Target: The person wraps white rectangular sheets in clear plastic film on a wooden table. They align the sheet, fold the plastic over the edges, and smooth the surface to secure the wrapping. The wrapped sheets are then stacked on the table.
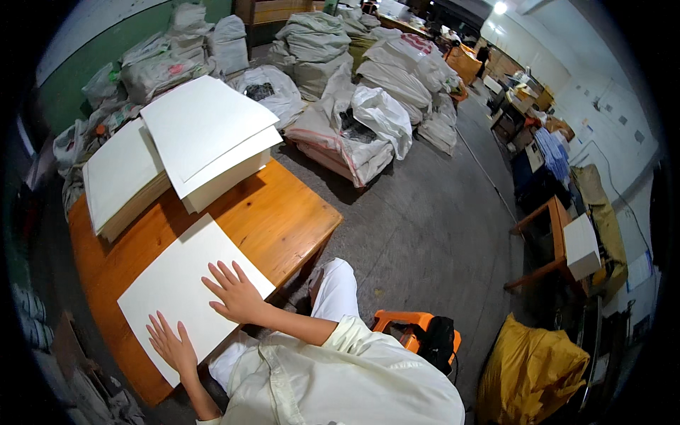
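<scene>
A large white sheet of paper lies flat on the orange wooden table before me. My left hand rests on its near left part, fingers stretched out. Farther to the right on the same sheet, my right hand lies with its fingers spread. Neither hand grips anything. Whether it is one sheet or a few together, I cannot tell. Beyond it stand two thick stacks of white paper: a left stack and a taller right stack, whose top sheets sit slightly askew.
Stuffed pale sacks crowd the floor past the table, with an open sack closest. An orange plastic stool with a black item stands to my right. Farther right are a yellow sack and a wooden stand beside a white paper stack.
</scene>
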The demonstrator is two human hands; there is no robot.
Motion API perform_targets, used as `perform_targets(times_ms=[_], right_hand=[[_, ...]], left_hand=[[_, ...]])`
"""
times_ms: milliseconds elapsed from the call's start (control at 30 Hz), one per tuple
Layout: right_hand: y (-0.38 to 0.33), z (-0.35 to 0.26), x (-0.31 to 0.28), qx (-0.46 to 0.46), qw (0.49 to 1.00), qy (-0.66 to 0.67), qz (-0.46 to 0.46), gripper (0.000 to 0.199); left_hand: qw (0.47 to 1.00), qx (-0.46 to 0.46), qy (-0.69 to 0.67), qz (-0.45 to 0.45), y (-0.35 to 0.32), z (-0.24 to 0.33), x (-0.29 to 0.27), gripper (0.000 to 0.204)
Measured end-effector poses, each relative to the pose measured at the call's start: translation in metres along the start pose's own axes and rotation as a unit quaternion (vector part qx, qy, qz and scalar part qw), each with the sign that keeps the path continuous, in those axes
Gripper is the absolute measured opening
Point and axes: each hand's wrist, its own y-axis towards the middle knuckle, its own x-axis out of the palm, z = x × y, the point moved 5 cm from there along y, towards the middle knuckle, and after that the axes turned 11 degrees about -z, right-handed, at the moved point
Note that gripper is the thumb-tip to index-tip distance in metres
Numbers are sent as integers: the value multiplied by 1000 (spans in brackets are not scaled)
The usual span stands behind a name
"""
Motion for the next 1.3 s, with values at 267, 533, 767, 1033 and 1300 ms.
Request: perform_targets(times_ms=[267,533,767,1033,1300], right_hand=[[1,1,7,-4,999,16,50,64],[0,3,8,0,1000,23,15,65],[1,4,10,-1,1000,27,7,64],[0,2,7,-3,1000,22,10,63],[-1,5,4,6,1000,16,25,65]], left_hand=[[995,-8,21,100,-1,15,-26,60],[999,18,12,-23,6,34,1,60],[999,11,25,-31,5,36,-2,59],[1000,24,-2,-20,4,33,-2,59],[1000,27,-5,-11,4,37,-3,59]])
